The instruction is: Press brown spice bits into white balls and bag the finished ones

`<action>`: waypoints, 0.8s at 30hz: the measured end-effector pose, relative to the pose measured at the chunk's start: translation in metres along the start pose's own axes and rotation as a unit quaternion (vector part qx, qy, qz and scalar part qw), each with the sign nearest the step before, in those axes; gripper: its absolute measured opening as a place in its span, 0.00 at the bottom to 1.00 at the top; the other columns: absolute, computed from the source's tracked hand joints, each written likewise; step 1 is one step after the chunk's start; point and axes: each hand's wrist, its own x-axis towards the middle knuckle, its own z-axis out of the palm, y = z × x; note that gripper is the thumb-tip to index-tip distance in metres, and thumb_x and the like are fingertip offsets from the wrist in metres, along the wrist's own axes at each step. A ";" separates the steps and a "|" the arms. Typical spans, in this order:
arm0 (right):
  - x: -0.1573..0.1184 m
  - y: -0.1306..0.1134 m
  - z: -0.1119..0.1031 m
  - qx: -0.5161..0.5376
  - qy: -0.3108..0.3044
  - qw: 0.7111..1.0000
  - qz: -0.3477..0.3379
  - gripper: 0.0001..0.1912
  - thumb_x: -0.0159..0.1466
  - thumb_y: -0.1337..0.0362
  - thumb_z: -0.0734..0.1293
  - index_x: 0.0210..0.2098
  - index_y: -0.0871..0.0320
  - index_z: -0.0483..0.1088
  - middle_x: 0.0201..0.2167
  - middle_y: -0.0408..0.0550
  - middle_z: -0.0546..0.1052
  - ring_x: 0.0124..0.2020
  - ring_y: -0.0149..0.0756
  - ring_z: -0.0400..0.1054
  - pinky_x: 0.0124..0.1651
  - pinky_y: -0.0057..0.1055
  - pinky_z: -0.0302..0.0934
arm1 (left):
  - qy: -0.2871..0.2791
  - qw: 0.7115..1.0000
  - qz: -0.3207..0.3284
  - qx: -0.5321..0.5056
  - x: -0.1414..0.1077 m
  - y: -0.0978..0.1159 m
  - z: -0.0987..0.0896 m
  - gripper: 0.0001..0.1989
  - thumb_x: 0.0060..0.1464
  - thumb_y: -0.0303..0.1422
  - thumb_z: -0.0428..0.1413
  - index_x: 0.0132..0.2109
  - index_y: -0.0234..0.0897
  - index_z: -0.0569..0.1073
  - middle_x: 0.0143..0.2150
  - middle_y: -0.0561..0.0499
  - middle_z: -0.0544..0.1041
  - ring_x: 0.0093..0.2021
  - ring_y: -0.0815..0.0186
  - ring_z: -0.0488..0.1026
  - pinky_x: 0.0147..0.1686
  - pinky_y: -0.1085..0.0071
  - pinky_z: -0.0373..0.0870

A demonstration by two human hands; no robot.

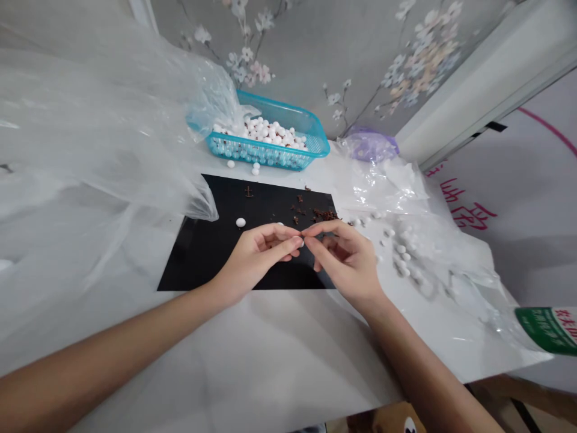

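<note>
Above the black mat point(198, 252), my left hand point(261, 255) and my right hand point(345, 258) meet at the fingertips. The left thumb and fingers pinch a small white piece, mostly covered. At the same spot the right thumb and forefinger are pressed together on something too small to name. A white oval bead point(240, 222) lies on the mat left of my hands. Small brown pieces point(325, 214) are heaped at the mat's right back edge, and a brown anchor-shaped piece point(249, 192) lies near its back left.
Behind the mat stands a blue basket point(319, 144) of white beads. Clear plastic point(99, 132) covers the left side. At the right are scattered white beads point(402, 255), plastic bags point(387, 186) and a bottle with a green label point(543, 329).
</note>
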 end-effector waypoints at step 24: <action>-0.011 0.009 0.014 -0.309 -0.084 0.916 -0.243 0.12 0.65 0.68 0.58 0.39 0.56 0.73 0.38 0.45 0.78 0.32 0.29 0.72 0.27 0.24 0.64 | -0.032 0.973 -0.126 -0.189 0.004 0.006 -0.005 0.06 0.55 0.27 0.56 0.39 0.40 0.76 0.46 0.51 0.79 0.50 0.68 0.73 0.45 0.78 0.70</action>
